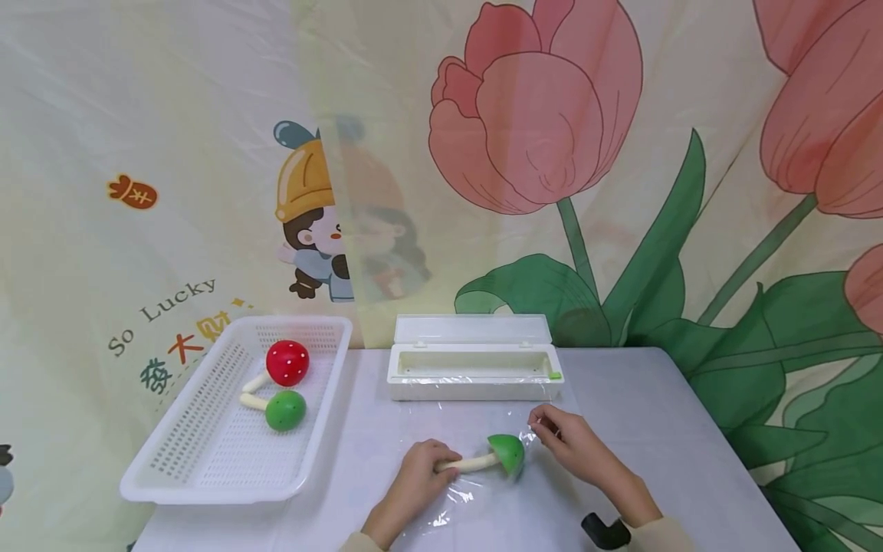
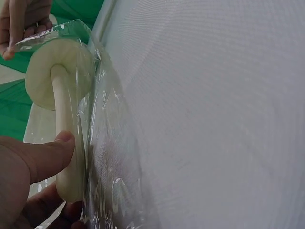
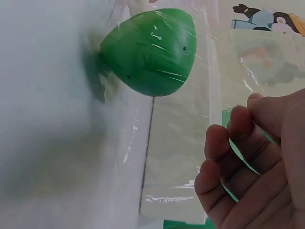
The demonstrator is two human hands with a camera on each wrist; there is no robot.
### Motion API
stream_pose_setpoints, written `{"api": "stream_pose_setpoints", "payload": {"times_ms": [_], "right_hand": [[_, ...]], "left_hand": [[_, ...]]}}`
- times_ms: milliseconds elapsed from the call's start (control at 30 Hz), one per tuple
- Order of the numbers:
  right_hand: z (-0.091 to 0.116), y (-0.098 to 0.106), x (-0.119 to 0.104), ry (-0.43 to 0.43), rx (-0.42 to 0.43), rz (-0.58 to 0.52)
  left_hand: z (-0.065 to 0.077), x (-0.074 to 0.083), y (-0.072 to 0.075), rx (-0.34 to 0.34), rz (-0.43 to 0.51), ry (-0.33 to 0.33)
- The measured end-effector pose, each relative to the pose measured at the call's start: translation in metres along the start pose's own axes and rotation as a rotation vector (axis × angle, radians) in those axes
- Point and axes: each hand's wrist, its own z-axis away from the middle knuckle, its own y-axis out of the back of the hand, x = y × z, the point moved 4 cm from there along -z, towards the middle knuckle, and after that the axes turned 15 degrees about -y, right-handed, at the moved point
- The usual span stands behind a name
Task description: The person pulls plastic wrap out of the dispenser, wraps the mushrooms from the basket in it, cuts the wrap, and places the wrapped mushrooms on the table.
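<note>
My left hand (image 1: 417,471) pinches the pale stem of a toy mushroom (image 1: 509,454) between thumb and fingers. In the left wrist view the underside of its cap (image 2: 43,78) faces the camera, partly covered by clear plastic wrap (image 2: 112,129). My right hand (image 1: 569,441) pinches an edge of that wrap beside the cap, thumb meeting index finger. The right wrist view gives the green cap (image 3: 152,52) with wrap over it, and the right hand (image 3: 257,152) a little apart from it. The wrap also lies on the table under the mushroom.
Behind the hands stands a white wrap dispenser box (image 1: 476,391), its lid (image 1: 472,328) raised and a green slider (image 1: 554,376) at its right. To the left, a white plastic basket (image 1: 207,491) holds a red toy mushroom (image 1: 287,363) and a green one (image 1: 286,411).
</note>
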Motion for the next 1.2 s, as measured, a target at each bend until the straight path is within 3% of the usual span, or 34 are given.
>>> {"api": "stream_pose_setpoints", "payload": {"times_ms": [400, 700, 900, 1200], "right_hand": [[-0.032, -0.027, -0.009, 0.006, -0.020, -0.005], [-0.038, -0.045, -0.011, -0.035, -0.028, 0.069], [-0.036, -0.035, -0.012, -0.050, -0.006, 0.077], [-0.021, -0.010, -0.016, -0.038, 0.126, 0.103]], "left_hand": [[0.000, 0.001, 0.001, -0.036, 0.007, -0.004], [0.000, 0.004, 0.002, -0.034, 0.003, -0.020], [-0.001, 0.003, 0.003, -0.031, 0.012, -0.002], [-0.003, 0.003, 0.003, -0.031, 0.023, 0.012]]}}
